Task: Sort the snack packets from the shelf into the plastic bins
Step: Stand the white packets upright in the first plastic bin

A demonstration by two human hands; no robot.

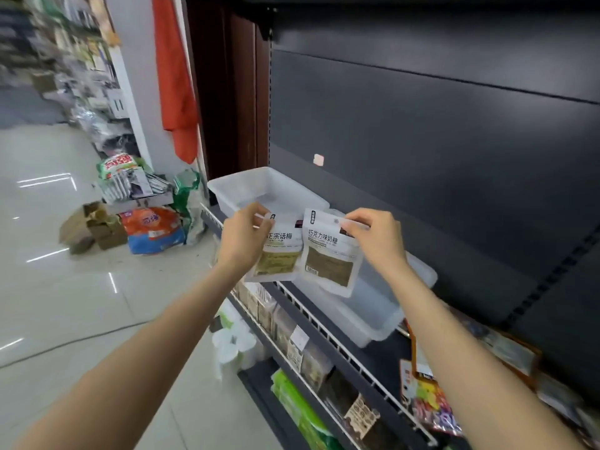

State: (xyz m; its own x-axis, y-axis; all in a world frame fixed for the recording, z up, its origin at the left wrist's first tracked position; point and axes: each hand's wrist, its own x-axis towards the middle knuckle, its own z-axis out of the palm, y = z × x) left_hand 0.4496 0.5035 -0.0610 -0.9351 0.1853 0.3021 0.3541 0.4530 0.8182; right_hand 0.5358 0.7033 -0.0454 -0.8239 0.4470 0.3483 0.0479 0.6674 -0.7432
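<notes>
At frame centre, above two clear plastic bins [383, 319]: left hand [242, 237] pinched plum packet [281, 251]; right hand [378, 237] pinched milk-candy packet [331, 254]. Risk: look-alike white packs, easily swapped between bins.

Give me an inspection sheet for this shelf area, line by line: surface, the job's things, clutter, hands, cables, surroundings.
Surface: dark shelf with a white wire rail along its front edge.
Job's things: two clear plastic bins on the shelf, far bin and near bin; no packets seen inside either. Left packet and right packet, both white, held up in front of the bins.
Clutter: colourful packets lying on the shelf at right.
Hands: left hand pinches the left packet's top; right hand pinches the right packet's top.
Cables: nothing seen.
Surroundings: stocked lower shelf, goods piled on the floor, red cloth hanging.
</notes>
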